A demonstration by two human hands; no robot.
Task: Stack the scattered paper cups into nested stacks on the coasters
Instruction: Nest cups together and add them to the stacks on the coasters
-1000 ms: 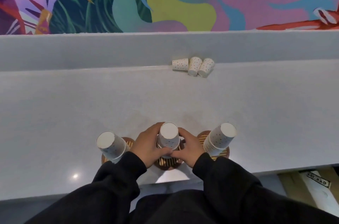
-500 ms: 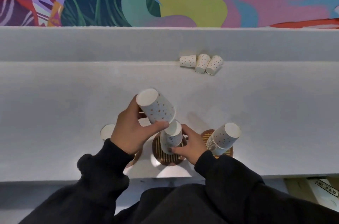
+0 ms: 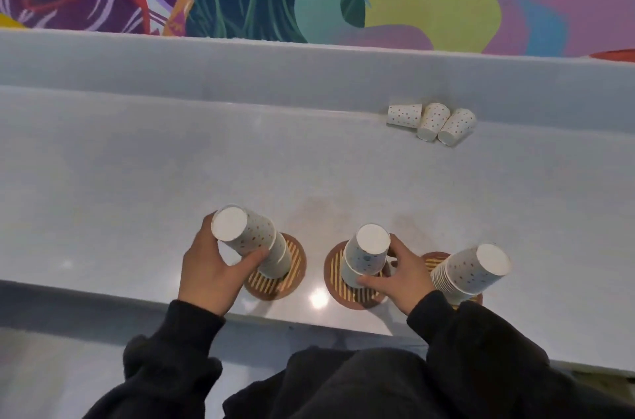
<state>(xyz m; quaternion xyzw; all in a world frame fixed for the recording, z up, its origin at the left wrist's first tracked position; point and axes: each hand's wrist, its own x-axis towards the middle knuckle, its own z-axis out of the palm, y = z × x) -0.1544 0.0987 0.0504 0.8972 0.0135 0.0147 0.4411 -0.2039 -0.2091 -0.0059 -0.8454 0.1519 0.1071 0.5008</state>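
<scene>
Cups (image 3: 431, 121) not yet stacked: three, lying on their sides and touching, against the ledge (image 3: 240, 68) at the far side of the counter (image 3: 171, 178). All other cups stand inverted in three nested stacks, one per coaster, along the near edge. Left hand (image 3: 209, 267) grasps the top cup of the left stack (image 3: 254, 243), thumb in front, fingers behind; the grip probably seats that cup and steadies the stack on the left coaster (image 3: 297, 259). Right hand (image 3: 402, 277) grasps the middle stack (image 3: 364, 257) low on its wall, likely to hold it on the middle coaster (image 3: 335, 267). Right stack (image 3: 470, 271), the fullest, stands unheld on the right coaster (image 3: 434, 257).
</scene>
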